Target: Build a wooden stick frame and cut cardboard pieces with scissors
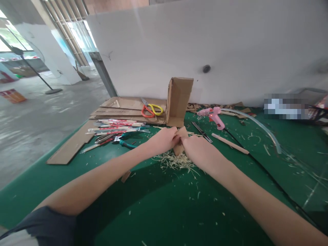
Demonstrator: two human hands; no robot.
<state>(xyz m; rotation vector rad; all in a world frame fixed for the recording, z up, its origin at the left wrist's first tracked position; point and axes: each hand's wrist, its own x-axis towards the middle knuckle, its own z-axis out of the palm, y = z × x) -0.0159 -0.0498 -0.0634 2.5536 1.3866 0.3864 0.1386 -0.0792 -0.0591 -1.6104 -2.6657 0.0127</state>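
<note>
My left hand (167,137) and my right hand (192,147) meet above the middle of the green table. Both are closed on a small brown piece of cardboard (178,149), which shows above and below the fingers. Whether anything thin is inside its fold is hidden by the fingers. Right beneath lies a pile of pale wood shavings (176,162). Beyond my right hand is a utility knife (202,132), with thin wooden sticks (193,134) beside it.
Packaged sticks (120,125) and teal-handled pliers (123,140) lie left, near cardboard sheets (74,143). Scissors (151,110) rest by an upright cardboard piece (179,100). Right are a pink glue gun (214,116), its black cord (271,182) and a wooden rod (230,143). A pale wall stands behind.
</note>
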